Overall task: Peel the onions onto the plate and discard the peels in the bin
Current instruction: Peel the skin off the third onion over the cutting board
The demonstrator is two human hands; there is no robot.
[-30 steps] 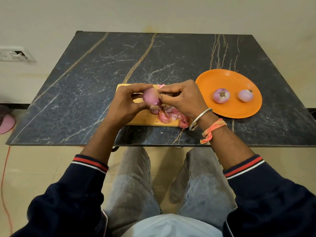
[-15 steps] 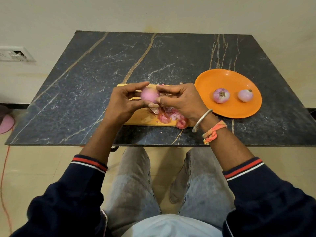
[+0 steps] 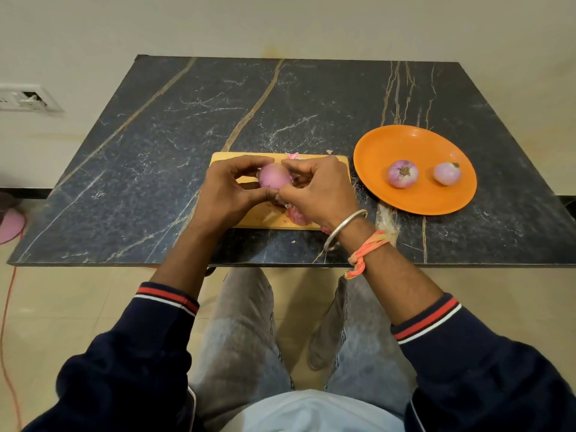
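A pink onion (image 3: 275,176) is held over the wooden cutting board (image 3: 271,218) between both hands. My left hand (image 3: 227,191) grips it from the left and below. My right hand (image 3: 318,188) pinches at its right side with fingertips touching the onion. Loose pink peels (image 3: 295,217) lie on the board under my right hand, partly hidden. The orange plate (image 3: 414,145) to the right holds two peeled onions, one (image 3: 402,173) nearer the middle and one (image 3: 447,173) further right. No bin is in view.
The dark marble table (image 3: 280,98) stands against a cream wall. A wall socket (image 3: 25,98) is at the left. A pink object (image 3: 11,226) and an orange cable (image 3: 9,294) lie on the floor at the left. My knees are under the table's front edge.
Both hands turned the onion slightly and lifted it a little further from me over the board. The peels and plate have not moved.
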